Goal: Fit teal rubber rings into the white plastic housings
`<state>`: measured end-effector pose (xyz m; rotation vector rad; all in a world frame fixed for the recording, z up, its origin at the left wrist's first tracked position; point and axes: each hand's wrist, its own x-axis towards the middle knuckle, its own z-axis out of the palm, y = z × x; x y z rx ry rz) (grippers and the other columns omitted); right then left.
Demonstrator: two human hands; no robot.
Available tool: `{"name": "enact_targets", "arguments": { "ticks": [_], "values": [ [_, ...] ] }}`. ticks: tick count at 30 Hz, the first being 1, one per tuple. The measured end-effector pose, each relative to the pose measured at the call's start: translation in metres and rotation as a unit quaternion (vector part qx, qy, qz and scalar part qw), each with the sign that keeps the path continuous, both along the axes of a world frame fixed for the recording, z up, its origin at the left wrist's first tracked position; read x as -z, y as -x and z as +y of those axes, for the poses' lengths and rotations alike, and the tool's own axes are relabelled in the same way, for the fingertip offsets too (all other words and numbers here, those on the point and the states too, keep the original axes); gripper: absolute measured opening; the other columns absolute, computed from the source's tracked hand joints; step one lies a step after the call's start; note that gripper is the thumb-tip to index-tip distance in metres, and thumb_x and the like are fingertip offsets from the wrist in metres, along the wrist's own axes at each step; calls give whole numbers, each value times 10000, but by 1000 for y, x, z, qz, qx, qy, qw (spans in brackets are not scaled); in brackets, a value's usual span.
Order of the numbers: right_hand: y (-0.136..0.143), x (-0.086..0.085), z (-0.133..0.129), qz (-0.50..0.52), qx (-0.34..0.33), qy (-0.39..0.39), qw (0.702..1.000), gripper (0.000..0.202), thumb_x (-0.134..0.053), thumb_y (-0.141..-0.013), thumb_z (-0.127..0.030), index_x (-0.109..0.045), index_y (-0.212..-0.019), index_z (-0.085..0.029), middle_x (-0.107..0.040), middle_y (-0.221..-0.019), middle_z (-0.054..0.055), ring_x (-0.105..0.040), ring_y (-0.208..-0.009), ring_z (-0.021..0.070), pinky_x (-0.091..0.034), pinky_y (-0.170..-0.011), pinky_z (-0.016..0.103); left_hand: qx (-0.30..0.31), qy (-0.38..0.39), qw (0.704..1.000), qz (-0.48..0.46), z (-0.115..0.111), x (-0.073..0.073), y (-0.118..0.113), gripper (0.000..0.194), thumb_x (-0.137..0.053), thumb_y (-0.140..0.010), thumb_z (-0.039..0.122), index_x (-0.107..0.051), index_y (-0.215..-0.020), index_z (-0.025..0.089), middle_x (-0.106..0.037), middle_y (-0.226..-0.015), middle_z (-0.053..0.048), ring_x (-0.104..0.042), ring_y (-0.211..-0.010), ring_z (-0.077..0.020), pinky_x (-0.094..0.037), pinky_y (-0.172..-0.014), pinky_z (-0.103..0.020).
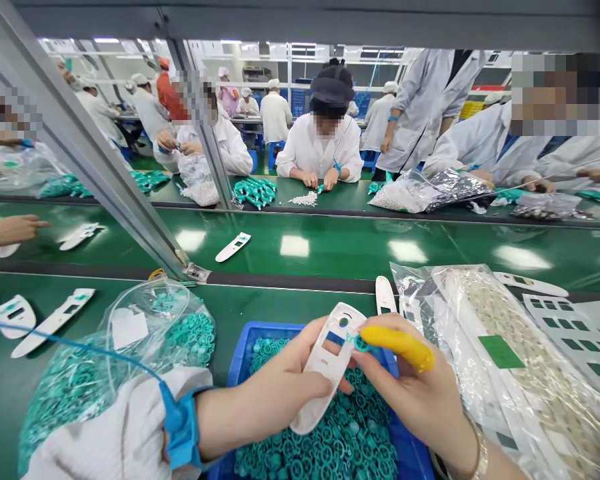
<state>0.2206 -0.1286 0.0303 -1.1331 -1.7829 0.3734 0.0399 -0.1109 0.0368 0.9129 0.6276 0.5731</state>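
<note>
Holding shell (331, 373) in left hand (296, 377).

Reaching in from lower left with left arm (245, 417), angled up and right. Gripping with left hand (300, 387), thumb (316, 387) laid flat in front, fingers wrapped behind, some tips poking out past the far side. Wearing white sleeve (110, 437) on that arm, pushed back above blue strap (183, 427) at wrist. Coming in from lower right with right arm (460, 437), angled up and left. Pinching with right hand (415, 393) between thumb (375, 373) and index (400, 343), both pointing left, near left fingers. Wearing yellow cover on index, bracelet (480, 452) on right wrist. Bent at right knuckles.
</note>
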Motion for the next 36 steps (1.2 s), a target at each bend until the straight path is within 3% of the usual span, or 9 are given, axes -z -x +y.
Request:
{"name": "enact_targets", "arguments": {
  "ticks": [5, 8, 12, 15, 20, 24, 29, 33, 36],
  "values": [
    [4, -7, 2, -104, 38, -98, 989, 251, -629, -762, -103, -551, -971, -218, -606, -835, 18, -528, -803, 158, -473, -686, 289, 16, -19, 1000, -15, -9, -2, -3, 562, -517, -669, 69, -423, -1187, 263, -490, -956, 12, -576, -831, -125, -390, -644, -217],
    [5, -4, 1, -124, 36, -101, 986, 257, -619, -774, -107, -551, -999, -210, -611, -854, 27, -518, -816, 166, -471, -686, 299, 10, -20, 999, -28, -10, -2, -4, 522, -533, -708, 85, -406, -1185, 253, -476, -921, 13, -546, -810, -113, -375, -648, -217],
    [7, 2, -1, -126, 31, -112, 985, 278, -598, -779, -79, -536, -1021, -201, -608, -872, 37, -510, -833, 174, -464, -698, 315, -15, -37, 997, -58, -9, -1, -7, 286, -532, -799, 159, -449, -1071, 197, -489, -818, 26, -439, -695, -72, -337, -624, -200],
    [9, 5, -2, -111, 32, -121, 986, 291, -582, -778, -59, -525, -1023, -206, -605, -875, 34, -506, -835, 173, -461, -692, 308, -34, -35, 998, -47, -9, 1, -10, 176, -505, -857, 241, -459, -1015, 181, -480, -826, 21, -428, -731, -78, -346, -657, -201],
    [11, 9, -1, -108, 46, -110, 987, 250, -575, -792, -98, -536, -1005, -223, -609, -872, 30, -505, -842, 181, -453, -706, 329, -35, -98, 994, -45, -11, 3, -13, 248, -431, -916, 303, -438, -1151, 225, -498, -954, 2, -443, -900, -106, -365, -840, -245],
    [9, 10, -1, -114, 64, -113, 985, 246, -599, -778, -138, -554, -998, -238, -623, -852, 24, -524, -809, 188, -444, -698, 355, -46, -164, 985, 8, -13, 2, -13, 298, -372, -937, 332, -411, -1219, 245, -515, -1025, -10, -446, -920, -109, -362, -878, -251],
    [5, 9, -1, -172, 29, -140, 975, 279, -584, -767, -96, -563, -987, -266, -667, -867, 8, -521, -784, 190, -420, -693, 361, -61, -159, 984, 50, -11, 6, -14, 307, -350, -936, 375, -458, -1173, 211, -544, -926, -13, -476, -795, -108, -411, -802, -260],
    [7, 9, -3, -223, 72, -156, 960, 253, -584, -782, -151, -565, -1007, -265, -686, -810, 0, -521, -748, 196, -370, -702, 375, -82, -188, 975, 82, -6, 10, -15, 318, -338, -936, 392, -527, -1077, 180, -529, -802, -4, -479, -729, -106, -411, -734, -245],
    [10, 9, -4, -233, 79, -178, 953, 250, -587, -786, -142, -559, -1008, -253, -692, -793, -6, -519, -724, 188, -348, -705, 375, -88, -218, 967, 99, -4, 9, -14, 308, -336, -939, 367, -544, -1057, 173, -540, -838, -14, -489, -745, -108, -411, -712, -236]
  ]
}}
